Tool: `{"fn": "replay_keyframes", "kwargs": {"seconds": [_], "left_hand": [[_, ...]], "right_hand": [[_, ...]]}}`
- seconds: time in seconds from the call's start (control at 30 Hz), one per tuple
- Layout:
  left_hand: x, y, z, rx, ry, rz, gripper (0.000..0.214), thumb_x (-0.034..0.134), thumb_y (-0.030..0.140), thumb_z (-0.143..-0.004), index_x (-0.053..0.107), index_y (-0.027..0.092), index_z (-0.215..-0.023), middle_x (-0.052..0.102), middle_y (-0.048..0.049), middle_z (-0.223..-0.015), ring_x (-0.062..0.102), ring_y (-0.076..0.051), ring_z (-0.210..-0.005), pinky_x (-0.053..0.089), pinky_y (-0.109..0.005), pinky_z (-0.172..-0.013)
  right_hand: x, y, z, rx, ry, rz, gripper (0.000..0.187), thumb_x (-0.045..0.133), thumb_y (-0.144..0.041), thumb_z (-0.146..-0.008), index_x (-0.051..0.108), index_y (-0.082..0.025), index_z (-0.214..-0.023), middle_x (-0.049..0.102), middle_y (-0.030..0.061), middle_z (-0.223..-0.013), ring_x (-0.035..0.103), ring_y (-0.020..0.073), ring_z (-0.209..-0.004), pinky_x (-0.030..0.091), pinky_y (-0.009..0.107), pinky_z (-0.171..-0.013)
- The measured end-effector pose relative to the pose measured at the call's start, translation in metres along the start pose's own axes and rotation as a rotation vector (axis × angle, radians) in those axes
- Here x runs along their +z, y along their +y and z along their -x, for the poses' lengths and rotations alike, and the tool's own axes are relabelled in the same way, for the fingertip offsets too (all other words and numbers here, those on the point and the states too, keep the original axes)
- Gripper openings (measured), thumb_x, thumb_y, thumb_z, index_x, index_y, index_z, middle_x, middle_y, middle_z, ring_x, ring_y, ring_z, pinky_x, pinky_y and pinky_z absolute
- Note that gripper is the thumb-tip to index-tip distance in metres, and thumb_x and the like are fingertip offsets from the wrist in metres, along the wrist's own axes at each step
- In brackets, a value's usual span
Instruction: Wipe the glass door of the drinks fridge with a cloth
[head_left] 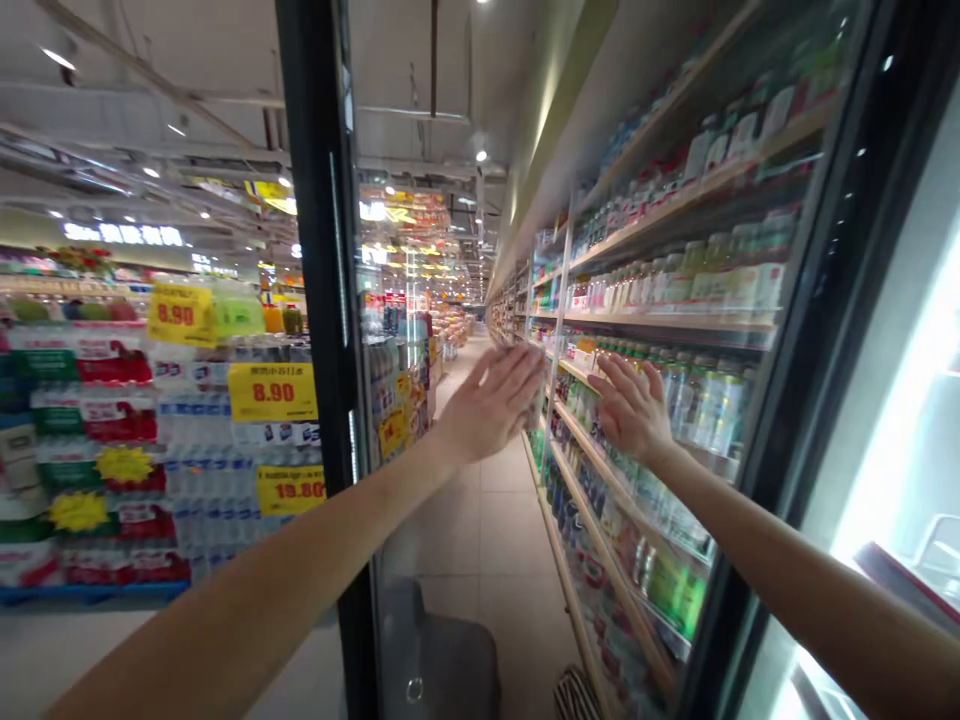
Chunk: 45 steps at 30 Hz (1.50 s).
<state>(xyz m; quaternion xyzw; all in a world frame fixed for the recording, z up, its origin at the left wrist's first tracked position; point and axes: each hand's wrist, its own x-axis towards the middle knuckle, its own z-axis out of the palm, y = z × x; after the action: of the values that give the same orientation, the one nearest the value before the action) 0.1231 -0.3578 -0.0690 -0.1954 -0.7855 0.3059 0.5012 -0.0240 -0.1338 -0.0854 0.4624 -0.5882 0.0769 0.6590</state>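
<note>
Door [316, 200], left hand [490, 400] flat, hold unclear, right hand [634, 407] spread, empty, aisle [499, 525] between edges [806, 330]

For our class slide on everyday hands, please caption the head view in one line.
Left hand and right hand raised before a black-framed glass door, shelves of bottles showing through it.

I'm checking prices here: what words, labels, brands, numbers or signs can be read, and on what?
"8.90" on the upper rectangular yellow price sign.
"8.90" on the middle rectangular yellow price sign.
"19.80" on the lower rectangular yellow price sign.
Too blurred or small to read: these signs' smaller print, the glowing white sign at far left, the red-and-green packs, and labels on the shelved bottles at right.
</note>
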Motion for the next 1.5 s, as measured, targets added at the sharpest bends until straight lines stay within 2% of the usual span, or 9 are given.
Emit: {"fn": "replay_keyframes", "kwargs": {"seconds": [0.13,0.33,0.5,0.67,0.83,1.03,1.2,1.37,1.5], "left_hand": [[0.003,0.007,0.002,0.25,-0.066,0.047,0.054,0.038,0.033,-0.089,0.032,0.014,-0.14,0.032,-0.0049,-0.148,0.025,-0.019,-0.137,0.014,-0.04,-0.115],[-0.003,-0.008,-0.011,-0.154,0.032,-0.042,0.057,0.039,0.034,-0.089,0.031,0.011,-0.14,0.027,-0.0109,-0.149,0.021,-0.027,-0.139,0.013,-0.049,-0.114],[0.0,-0.001,0.003,0.251,-0.042,0.004,0.055,0.037,0.035,-0.089,0.032,0.014,-0.14,0.03,-0.0045,-0.149,0.022,-0.019,-0.138,0.011,-0.04,-0.116],[-0.007,-0.03,0.0,-0.227,0.048,-0.078,0.058,0.038,0.036,-0.09,0.029,0.011,-0.141,0.026,-0.0114,-0.149,0.018,-0.026,-0.14,0.009,-0.05,-0.114],[-0.01,-0.037,0.007,0.109,-0.063,-0.055,0.057,0.035,0.04,-0.091,0.026,0.016,-0.142,0.026,-0.0053,-0.15,0.017,-0.021,-0.14,0.006,-0.044,-0.115],[-0.02,-0.059,0.006,-0.406,0.09,-0.119,0.062,0.038,0.038,-0.09,0.022,0.009,-0.143,0.025,-0.0143,-0.15,0.018,-0.028,-0.139,0.012,-0.048,-0.113],[-0.013,-0.044,0.024,0.018,-0.037,-0.052,0.058,0.04,0.036,-0.089,0.027,0.017,-0.143,0.032,-0.0069,-0.148,0.021,-0.021,-0.139,0.011,-0.042,-0.115],[-0.016,-0.052,0.021,-0.446,0.134,-0.116,0.06,0.04,0.035,-0.089,0.027,0.009,-0.142,0.029,-0.0142,-0.148,0.019,-0.026,-0.139,0.015,-0.045,-0.113],[-0.012,-0.037,0.028,-0.055,0.038,-0.065,0.059,0.039,0.035,-0.089,0.028,0.012,-0.142,0.029,-0.009,-0.149,0.015,-0.022,-0.141,0.011,-0.039,-0.115]], "right_hand": [[0.001,0.001,0.001,-0.014,-0.01,0.002,0.048,0.042,-0.024,-0.087,0.038,-0.022,-0.135,0.05,0.0105,-0.136,0.036,0.0208,-0.133,0.019,0.045,-0.112],[0.003,0.001,0.002,0.001,0.006,0.001,0.047,0.041,-0.023,-0.087,0.039,-0.022,-0.134,0.051,0.0099,-0.134,0.036,0.0204,-0.133,0.018,0.044,-0.112],[0.004,0.001,0.002,-0.009,-0.002,-0.013,0.05,0.042,-0.023,-0.087,0.036,-0.021,-0.136,0.05,0.0112,-0.135,0.035,0.021,-0.133,0.018,0.045,-0.112],[0.004,0.001,0.002,-0.025,0.038,-0.027,0.053,0.04,-0.024,-0.087,0.033,-0.022,-0.139,0.047,0.0098,-0.138,0.035,0.0203,-0.134,0.017,0.044,-0.112],[0.003,-0.001,0.0,-0.007,0.023,-0.016,0.053,0.043,-0.022,-0.086,0.036,-0.023,-0.138,0.049,0.0087,-0.137,0.039,0.0205,-0.131,0.018,0.043,-0.112],[0.003,-0.001,0.0,-0.006,0.04,-0.02,0.05,0.043,-0.021,-0.085,0.04,-0.022,-0.135,0.051,0.0097,-0.135,0.04,0.0213,-0.131,0.02,0.045,-0.112],[0.003,-0.001,0.002,0.01,0.012,-0.018,0.055,0.045,-0.021,-0.085,0.034,-0.025,-0.139,0.048,0.0082,-0.138,0.04,0.0215,-0.131,0.019,0.045,-0.112],[0.003,-0.002,0.002,0.011,0.007,-0.018,0.06,0.045,-0.02,-0.085,0.029,-0.025,-0.142,0.046,0.0085,-0.14,0.038,0.022,-0.132,0.019,0.046,-0.112],[0.003,-0.002,0.002,0.005,0.014,-0.013,0.061,0.044,-0.018,-0.085,0.026,-0.027,-0.143,0.046,0.008,-0.139,0.038,0.0216,-0.132,0.02,0.046,-0.112]]}}
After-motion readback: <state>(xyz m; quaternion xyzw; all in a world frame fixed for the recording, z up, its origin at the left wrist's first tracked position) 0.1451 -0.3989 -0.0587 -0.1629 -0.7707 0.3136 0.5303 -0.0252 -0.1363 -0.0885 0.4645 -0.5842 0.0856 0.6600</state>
